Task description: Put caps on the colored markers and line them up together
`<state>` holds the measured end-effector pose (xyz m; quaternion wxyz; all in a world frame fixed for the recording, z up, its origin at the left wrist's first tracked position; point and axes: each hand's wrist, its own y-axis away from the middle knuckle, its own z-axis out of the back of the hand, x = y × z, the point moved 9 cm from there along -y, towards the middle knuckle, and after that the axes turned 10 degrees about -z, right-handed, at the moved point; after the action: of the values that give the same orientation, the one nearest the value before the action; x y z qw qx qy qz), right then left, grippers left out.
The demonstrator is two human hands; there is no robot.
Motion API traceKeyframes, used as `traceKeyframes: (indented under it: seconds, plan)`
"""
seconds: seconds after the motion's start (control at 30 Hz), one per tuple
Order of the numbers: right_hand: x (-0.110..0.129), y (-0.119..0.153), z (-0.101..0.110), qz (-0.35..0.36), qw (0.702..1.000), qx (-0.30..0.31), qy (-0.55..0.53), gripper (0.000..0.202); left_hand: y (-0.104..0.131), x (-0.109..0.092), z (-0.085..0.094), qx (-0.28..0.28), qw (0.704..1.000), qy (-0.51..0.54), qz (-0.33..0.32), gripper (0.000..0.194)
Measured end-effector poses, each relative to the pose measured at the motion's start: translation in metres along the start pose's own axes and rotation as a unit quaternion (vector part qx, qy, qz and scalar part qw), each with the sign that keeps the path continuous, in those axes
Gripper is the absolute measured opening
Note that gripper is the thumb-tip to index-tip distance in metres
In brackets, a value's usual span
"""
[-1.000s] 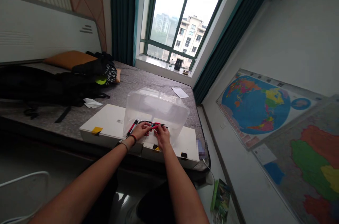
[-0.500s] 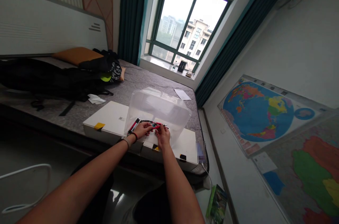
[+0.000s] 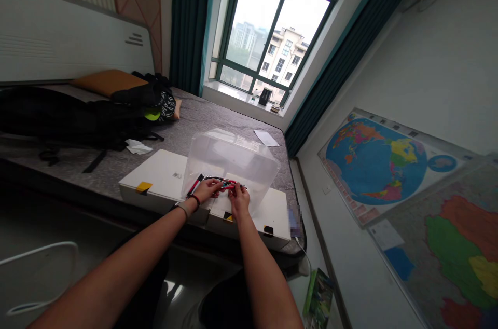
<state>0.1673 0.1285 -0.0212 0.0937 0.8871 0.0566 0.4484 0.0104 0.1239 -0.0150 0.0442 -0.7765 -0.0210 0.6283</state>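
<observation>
My left hand (image 3: pixel 209 190) and my right hand (image 3: pixel 239 199) are close together at the front of a clear plastic bin (image 3: pixel 241 160). Between their fingers lies a slim red pen (image 3: pixel 229 186), gripped from both sides. A bit of green shows near my left fingertips; what it belongs to is too small to tell. Left of my left hand, several red and black pens (image 3: pixel 195 184) lie side by side. More dark pens show just behind the fingers, partly covered by them. The bin and pens rest on white boxes (image 3: pixel 155 173).
The boxes stand at the edge of a grey mattress (image 3: pixel 233 116). A crumpled tissue (image 3: pixel 138 147) and a black bag (image 3: pixel 78 116) lie to the left. A white sheet (image 3: pixel 266 137) is behind the bin. A white cable (image 3: pixel 305 248) hangs at the right edge.
The view has shifted slightly. Both hands stay on the red pen in nearly the same place, with only a slight movement of the left wrist and fingers.
</observation>
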Motion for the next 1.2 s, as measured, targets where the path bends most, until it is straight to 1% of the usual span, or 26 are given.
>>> traceKeyframes:
  seconds: [0.13,0.2,0.4,0.53,0.63,0.73,0.83,0.97,1.2]
  plan:
    - [0.004,0.001,0.006,0.003,0.998,-0.019,-0.055,0.025,-0.001,0.007,0.001,-0.006,0.996,0.074,0.042,0.044]
    - [0.003,0.0,0.008,-0.002,0.997,-0.026,-0.077,0.024,0.0,0.008,0.0,0.003,0.995,0.085,0.047,0.043]
    - [0.001,-0.002,0.013,-0.007,0.995,-0.052,-0.081,0.018,0.003,0.001,-0.003,0.029,0.999,0.039,0.014,0.044]
    - [0.001,-0.003,0.014,-0.006,0.995,-0.046,-0.083,0.018,0.005,-0.002,-0.005,0.033,0.999,0.017,0.014,0.047]
    - [0.001,-0.004,0.014,-0.003,0.996,-0.044,-0.081,0.018,0.007,-0.007,-0.006,0.034,0.999,-0.018,0.0,0.048]
    - [0.002,-0.003,0.014,0.003,0.996,-0.051,-0.077,0.019,0.009,-0.014,-0.012,0.062,0.995,-0.076,-0.028,0.047]
    - [0.001,-0.001,0.013,-0.009,0.996,-0.051,-0.072,0.019,0.01,-0.018,-0.017,0.085,0.989,-0.114,-0.05,0.046]
    - [0.001,0.0,0.01,-0.023,0.997,-0.031,-0.069,0.017,0.009,-0.016,-0.017,0.087,0.986,-0.13,-0.057,0.048]
    - [0.0,0.001,0.012,-0.03,0.996,-0.034,-0.083,0.017,0.009,-0.009,-0.018,0.096,0.986,-0.129,-0.044,0.048]
